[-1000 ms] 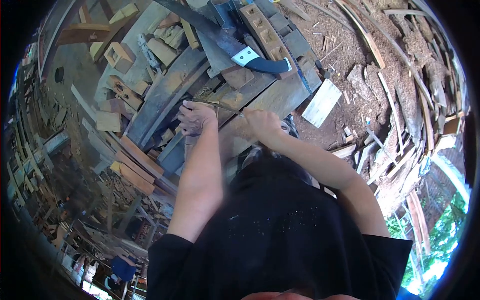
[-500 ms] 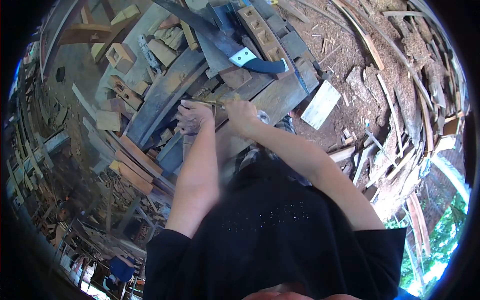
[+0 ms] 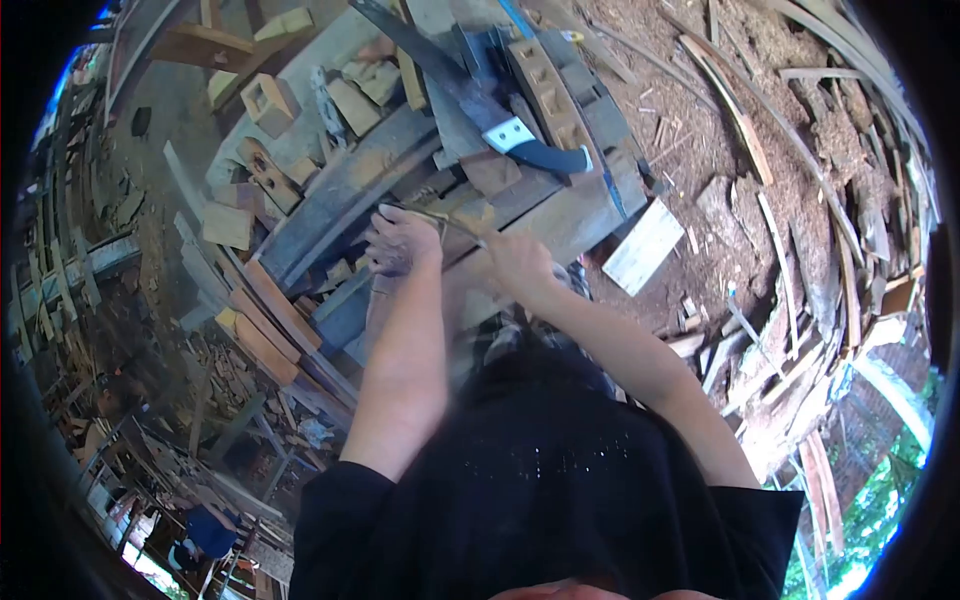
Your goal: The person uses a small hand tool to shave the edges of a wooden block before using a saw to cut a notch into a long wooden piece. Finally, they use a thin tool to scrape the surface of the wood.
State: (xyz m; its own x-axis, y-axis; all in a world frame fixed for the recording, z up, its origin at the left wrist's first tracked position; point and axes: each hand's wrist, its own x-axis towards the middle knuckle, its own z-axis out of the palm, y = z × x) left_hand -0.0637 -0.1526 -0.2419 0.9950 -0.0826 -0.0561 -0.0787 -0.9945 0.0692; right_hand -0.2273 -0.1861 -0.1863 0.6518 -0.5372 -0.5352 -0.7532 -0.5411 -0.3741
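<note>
My left hand (image 3: 405, 243) is closed around the far end of a thin, dark tool (image 3: 440, 214) over the workbench. My right hand (image 3: 520, 264) is wrapped round the tool's near end, to the right of my left hand. What lies under my fingers is hidden. Beyond my hands, a handsaw (image 3: 530, 145) with a black and white handle rests on boards, its dark blade pointing up and left. Beside the saw lies a wooden block with square holes (image 3: 552, 97).
A long dark beam (image 3: 340, 205) runs left of my hands. Wood blocks (image 3: 268, 103) stand at the upper left. A pale board (image 3: 643, 247) lies at the bench's right edge, near shavings and offcuts. A person in blue (image 3: 210, 532) is at the far lower left.
My right hand has moved away from my left hand, to the right and toward my body, baring more of the tool. The whole view has shifted slightly.
</note>
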